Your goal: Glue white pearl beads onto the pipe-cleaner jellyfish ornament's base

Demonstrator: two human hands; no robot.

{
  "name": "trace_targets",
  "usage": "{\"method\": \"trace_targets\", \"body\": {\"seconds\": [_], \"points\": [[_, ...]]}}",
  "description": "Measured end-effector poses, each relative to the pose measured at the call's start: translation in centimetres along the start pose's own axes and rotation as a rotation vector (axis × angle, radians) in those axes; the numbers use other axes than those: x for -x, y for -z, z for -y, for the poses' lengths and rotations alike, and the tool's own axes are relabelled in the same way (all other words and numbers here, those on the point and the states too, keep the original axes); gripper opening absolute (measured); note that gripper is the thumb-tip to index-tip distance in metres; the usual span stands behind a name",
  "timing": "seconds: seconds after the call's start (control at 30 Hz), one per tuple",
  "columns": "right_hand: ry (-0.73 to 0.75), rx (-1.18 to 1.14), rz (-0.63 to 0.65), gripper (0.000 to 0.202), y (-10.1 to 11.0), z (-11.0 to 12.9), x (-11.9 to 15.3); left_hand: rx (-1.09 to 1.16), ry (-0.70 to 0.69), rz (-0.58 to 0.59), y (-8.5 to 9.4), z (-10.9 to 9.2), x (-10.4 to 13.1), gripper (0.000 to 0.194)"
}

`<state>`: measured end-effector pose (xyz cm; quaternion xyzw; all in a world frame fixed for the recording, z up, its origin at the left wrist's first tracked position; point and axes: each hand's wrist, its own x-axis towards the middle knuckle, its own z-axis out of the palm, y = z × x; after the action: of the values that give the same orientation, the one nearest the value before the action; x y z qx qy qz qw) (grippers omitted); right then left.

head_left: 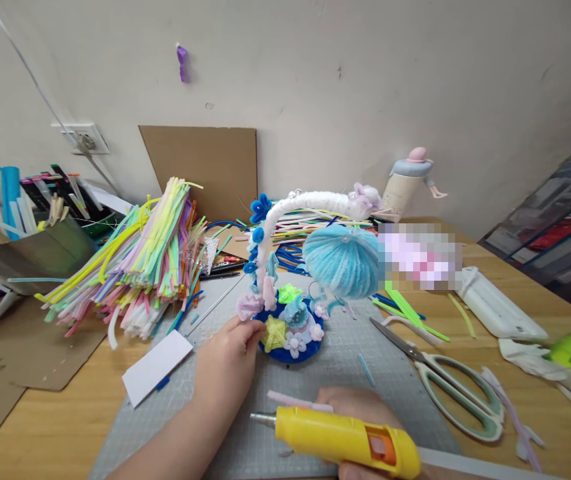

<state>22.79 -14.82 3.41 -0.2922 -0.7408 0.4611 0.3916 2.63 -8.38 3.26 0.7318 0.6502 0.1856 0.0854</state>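
Observation:
In the head view, my left hand [228, 360] is closed, its thumb and fingers pinched at the left edge of a yellow fuzzy star [275, 333]. The star sits on the round blue base [288, 358] of a pipe-cleaner lamp-like ornament. From the base rises a curved white arm [310, 200], with a pleated light-blue shade [343, 261] below its end. Small flowers and a blue shell-like piece [295, 311] stand around the star. My right hand [358, 405] grips a yellow hot glue gun [335, 437], nozzle pointing left. A pale pink pipe-cleaner piece [295, 401] shows just above the gun.
Scissors [430, 363] lie on the right of the grey cutting mat [165, 427]. Pipe cleaners [150, 260] are heaped at left, near a metal pot [45, 253] of tools. A white card [157, 368] lies left of my hand. Cardboard [205, 167] leans against the wall.

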Motion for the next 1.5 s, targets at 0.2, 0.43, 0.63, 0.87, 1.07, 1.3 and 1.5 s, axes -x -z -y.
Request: {"method": "trace_targets", "body": {"seconds": [0.2,0.43,0.63,0.87,1.07,1.3,1.5], "points": [[0.014,0.086,-0.059,0.044,-0.1,0.2,0.7,0.097,0.011,0.024,0.2,0.4,0.2,0.019],[0.038,0.148,-0.045,0.047,0.0,0.6,0.8,0.152,0.003,0.018,0.1,0.5,0.2,0.018],[0.031,0.132,-0.038,0.044,0.0,0.4,1.1,0.168,0.008,0.038,0.1,0.2,-0.1,0.017],[0.029,0.088,-0.007,0.046,0.1,-0.2,0.5,0.163,0.011,0.043,0.0,0.2,0.0,0.017],[0.028,0.164,-0.001,0.046,0.2,0.7,0.7,0.168,0.018,0.051,0.0,0.2,-0.2,0.017],[0.084,0.174,-0.046,0.044,-0.1,0.0,0.9,0.179,0.022,0.057,0.0,0.2,-0.2,0.018],[0.076,0.166,-0.004,0.04,0.2,-0.5,1.1,0.194,-0.013,0.013,0.0,0.7,0.2,0.022]]}}
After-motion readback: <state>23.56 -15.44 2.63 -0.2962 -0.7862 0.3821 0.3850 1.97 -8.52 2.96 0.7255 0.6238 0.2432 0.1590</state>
